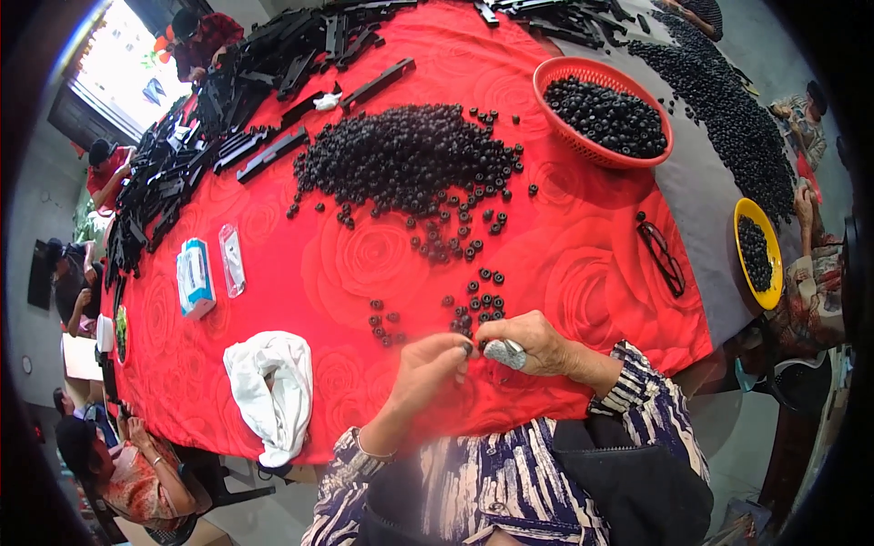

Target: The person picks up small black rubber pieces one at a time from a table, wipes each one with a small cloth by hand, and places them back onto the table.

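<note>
My left hand point(423, 369) pinches a small black round part point(468, 348) between thumb and fingertips. Close beside it, my right hand point(533, 341) is closed around a short tool with a grey, wrapped-looking handle point(506, 355); its working end is hidden, so I cannot tell its kind. Both hands nearly meet above the red cloth. Just beyond them lie several loose black round parts with holes point(487, 301), and a few more sit to the left of them point(377, 319). Farther off spreads a large heap of the same parts point(410, 159).
A red basket point(603, 162) of black parts stands far right, near folded eyeglasses point(662, 259). To the left lie a white cloth point(238, 364), a tissue pack point(194, 278) and a clear case point(232, 259). Long black pieces point(273, 155) pile up at far left. Other people sit around the table; a yellow bowl point(776, 268) is at right.
</note>
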`<state>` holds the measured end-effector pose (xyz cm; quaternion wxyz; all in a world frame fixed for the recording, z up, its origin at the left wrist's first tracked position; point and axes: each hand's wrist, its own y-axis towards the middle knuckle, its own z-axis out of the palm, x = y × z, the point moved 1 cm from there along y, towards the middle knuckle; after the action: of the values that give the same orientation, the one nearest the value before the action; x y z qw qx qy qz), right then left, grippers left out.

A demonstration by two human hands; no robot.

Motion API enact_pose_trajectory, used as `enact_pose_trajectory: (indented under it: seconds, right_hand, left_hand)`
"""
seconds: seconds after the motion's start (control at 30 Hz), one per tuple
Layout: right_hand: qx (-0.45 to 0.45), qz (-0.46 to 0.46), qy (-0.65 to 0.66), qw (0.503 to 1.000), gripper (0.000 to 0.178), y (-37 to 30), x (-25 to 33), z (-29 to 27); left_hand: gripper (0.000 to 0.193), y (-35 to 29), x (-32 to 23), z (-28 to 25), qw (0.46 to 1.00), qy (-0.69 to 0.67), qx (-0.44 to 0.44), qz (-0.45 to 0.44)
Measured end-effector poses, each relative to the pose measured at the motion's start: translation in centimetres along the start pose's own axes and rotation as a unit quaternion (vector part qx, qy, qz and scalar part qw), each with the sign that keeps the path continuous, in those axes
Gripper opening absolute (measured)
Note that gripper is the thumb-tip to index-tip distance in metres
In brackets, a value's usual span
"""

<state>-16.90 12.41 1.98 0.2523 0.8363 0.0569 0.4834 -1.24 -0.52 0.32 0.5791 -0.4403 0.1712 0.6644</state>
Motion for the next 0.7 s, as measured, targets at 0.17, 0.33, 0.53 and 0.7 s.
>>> enact_pose_trajectory:
  seconds: [0.17,0.33,0.53,0.7]
  right_hand:
    - [0.078,0.153,0.139,0.975,0.032,0.8,1.0,-1.0]
    - [0.091,0.191,0.157,0.965,0.027,1.4,0.7,-1.5]
    - [0.076,0.15,0.033,0.985,0.021,1.1,0.3,-1.0]
    - [0.06,0.128,0.034,0.989,0.021,0.8,0.1,-0.7]
  left_hand:
    - [0.018,0.2,-0.1,0.1,0.999,0.026,-0.028,0.014]
    - [0.02,0.5,0.3,-0.3,0.998,-0.05,0.018,0.025]
    - [0.019,0.2,0.4,0.1,0.996,-0.079,0.046,0.021]
    - [0.019,-0.1,0.3,0.3,0.996,-0.079,0.051,0.001]
